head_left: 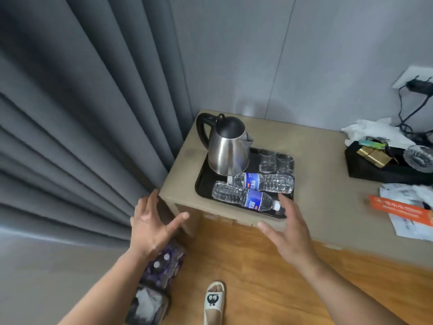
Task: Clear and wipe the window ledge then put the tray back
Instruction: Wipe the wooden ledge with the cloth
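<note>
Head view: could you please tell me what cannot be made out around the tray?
- Tray, near right corner: hidden behind the right hand.
- Labels on the far bottle and near bottle: too blurred to read.
- Black box: cut off by the right edge.
- Orange leaflet: print blurred.

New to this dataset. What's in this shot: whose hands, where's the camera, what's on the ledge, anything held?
No robot here: one wide-angle camera sits on a person's head, looking down at their bare hands. The left hand and right hand are open, hold nothing, and hover near the front edge of the beige ledge. On it sits a black tray carrying a steel kettle, two glasses and two water bottles lying down. Further right: a second dark tray of odds and ends, and papers. A grey curtain hangs left.
</note>
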